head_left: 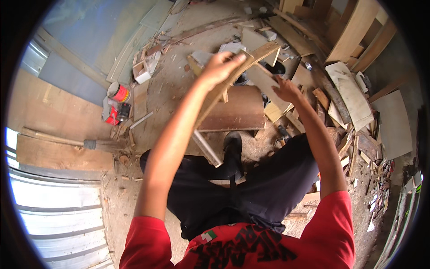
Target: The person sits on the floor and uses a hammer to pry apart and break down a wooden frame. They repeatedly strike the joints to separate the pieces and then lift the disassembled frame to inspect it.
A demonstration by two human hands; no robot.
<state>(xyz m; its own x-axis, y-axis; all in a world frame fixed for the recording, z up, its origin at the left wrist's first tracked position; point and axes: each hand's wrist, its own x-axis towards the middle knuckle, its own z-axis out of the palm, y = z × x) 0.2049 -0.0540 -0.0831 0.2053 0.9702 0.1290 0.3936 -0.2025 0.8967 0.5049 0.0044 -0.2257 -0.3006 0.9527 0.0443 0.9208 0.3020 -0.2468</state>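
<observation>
My left hand [224, 67] is closed round the edge of a long wooden strip [244, 67], which slants up and to the right in front of me. A second short piece of wood [225, 95] sticks out from the strip's underside. To the right, my right hand [286, 89] grips a thin stick-like handle [266, 70] that points toward the strip; its far end is hidden at the strip, so its kind is unclear. Below the strip lies a brown curved-looking board [239, 110]. A pale narrow bar [207, 148] slopes down near my shoe [233, 152].
Boards and offcuts [349, 94] lie heaped on the right, with planks [354, 29] leaning behind. Cans [118, 92] and a small white box [141, 71] stand at the left. A dark-headed tool [283, 131] lies by my right knee. Corrugated metal sheeting [62, 210] is at lower left.
</observation>
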